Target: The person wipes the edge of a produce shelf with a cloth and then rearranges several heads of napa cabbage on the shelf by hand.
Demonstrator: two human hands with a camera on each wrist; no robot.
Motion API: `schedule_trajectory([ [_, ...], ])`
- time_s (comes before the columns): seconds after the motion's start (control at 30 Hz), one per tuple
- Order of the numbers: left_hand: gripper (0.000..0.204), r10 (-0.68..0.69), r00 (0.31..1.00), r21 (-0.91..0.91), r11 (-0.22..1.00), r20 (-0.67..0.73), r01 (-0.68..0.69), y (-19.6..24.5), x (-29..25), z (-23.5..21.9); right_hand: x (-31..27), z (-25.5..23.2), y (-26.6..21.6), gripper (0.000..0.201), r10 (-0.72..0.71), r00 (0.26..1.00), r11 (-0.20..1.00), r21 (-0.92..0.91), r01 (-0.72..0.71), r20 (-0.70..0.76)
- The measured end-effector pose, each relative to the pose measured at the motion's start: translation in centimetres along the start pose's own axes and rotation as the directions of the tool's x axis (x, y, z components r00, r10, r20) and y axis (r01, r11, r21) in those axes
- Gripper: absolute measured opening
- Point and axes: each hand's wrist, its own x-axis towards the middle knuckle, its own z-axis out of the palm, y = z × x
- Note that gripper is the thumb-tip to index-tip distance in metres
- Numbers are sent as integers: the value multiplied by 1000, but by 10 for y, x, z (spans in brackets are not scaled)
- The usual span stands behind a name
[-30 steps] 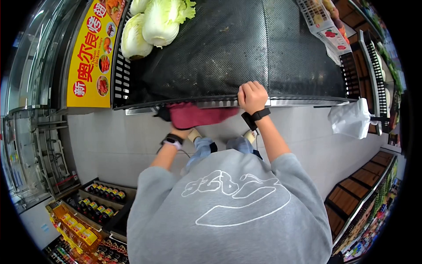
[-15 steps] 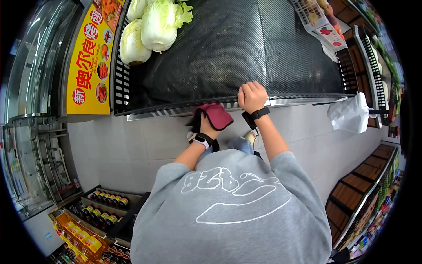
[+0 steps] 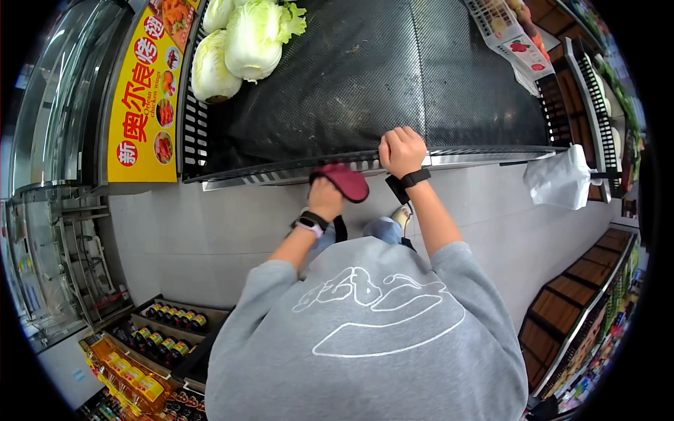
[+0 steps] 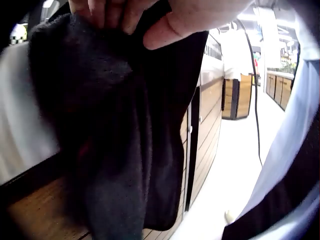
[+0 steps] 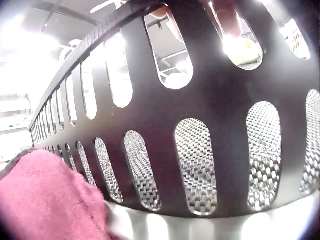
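In the head view my left hand [image 3: 326, 200] holds a maroon cloth [image 3: 350, 184] with dark edging, low against the outer front of a produce stand. The left wrist view shows the fingers and thumb pinching the top of the cloth, whose black side [image 4: 115, 115] hangs in folds. My right hand [image 3: 403, 151] grips the top rim of the stand's black slotted guard [image 3: 281, 167]. Seen from the right wrist, its fingers [image 5: 227, 22] show through the guard's slots, and the cloth's fuzzy maroon side [image 5: 50, 195] is at lower left.
Napa cabbages [image 3: 254, 45] lie on the black mesh liner [image 3: 351, 91] at the stand's left. A white fruit crate [image 3: 516, 45] stands at its right end, with a white plastic bag [image 3: 558, 179] hanging nearby. Bottle shelves [image 3: 165, 330] are behind on the left.
My left hand has moved right along the stand's front, then slightly back left, and the spread cloth is now bunched nearer the right hand. The right hand stays on the rim.
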Motion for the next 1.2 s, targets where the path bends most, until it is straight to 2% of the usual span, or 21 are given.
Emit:
schedule_trajectory([
  [0.07,32,-32,999,50,998,-14,33,-20,-15,-5,0,0,0,17,7,1000,1000,-5,-7,10],
  [0.13,32,58,985,137,990,-161,-36,-26,-20,-14,-1,1,0,17,16,1000,1000,-13,-16,4],
  [0.17,32,61,985,140,989,-162,-38,-21,-17,-12,0,1,-1,17,17,1000,1000,-14,-17,0],
  [0.23,32,-113,992,56,992,-61,116,4,-5,0,-1,0,0,17,20,1000,1000,-9,-20,-3],
  [0.27,29,-39,999,89,995,-9,39,9,-1,17,0,0,-1,17,24,1000,1000,-13,-24,-3],
  [0.33,25,120,970,-27,991,-211,-128,25,15,23,2,0,0,18,9,1000,1000,17,-8,-23],
  [0.4,14,18,998,-73,997,-62,-23,19,9,19,2,-7,1,15,44,998,999,21,-45,44],
  [0.43,20,-23,985,-55,998,171,33,7,4,15,5,-12,1,11,36,998,990,136,-42,50],
  [0.47,26,-64,917,-23,997,393,79,-8,-3,9,6,-17,4,9,27,998,968,249,-40,54],
  [0.53,30,45,990,-48,998,131,-39,-50,-41,25,-1,-35,15,10,66,992,943,320,-96,105],
  [0.6,33,32,995,62,997,92,-38,-57,-50,1,-8,-68,25,17,155,987,973,178,-143,-52],
  [0.63,33,55,994,56,997,96,-61,-55,-45,-6,-25,-81,37,21,259,961,950,208,-235,-95],
  [0.73,32,39,992,37,998,122,-43,-38,-28,-6,-91,-134,79,15,379,917,916,-92,-390,-122],
  [0.8,30,119,983,-61,992,136,-112,-25,0,5,-144,-167,94,13,515,851,835,-161,-525,-103],
  [0.83,25,229,973,-46,972,-8,-229,-12,14,8,-177,-179,100,13,577,811,787,-203,-583,-94],
  [0.97,17,363,925,-5,931,114,-365,29,53,40,-330,-205,101,11,773,632,567,-381,-730,-59],
  [1.0,17,382,916,-12,923,123,-384,42,63,46,-367,-211,91,11,829,559,496,-432,-753,-23],
  [1.1,13,440,898,-82,896,13,-437,88,96,52,-484,-223,58,15,976,206,207,-591,-779,70],
  [1.13,11,443,896,-108,891,4,-440,101,105,58,-488,-233,38,17,987,121,160,-675,-720,105],
  [1.17,12,469,882,-120,874,-35,-470,113,115,63,-531,-235,31,17,993,38,107,-672,-733,116],
  [1.2,13,493,867,-132,857,-75,-499,125,125,69,-538,-241,20,19,990,-86,9,-660,-751,111],
])
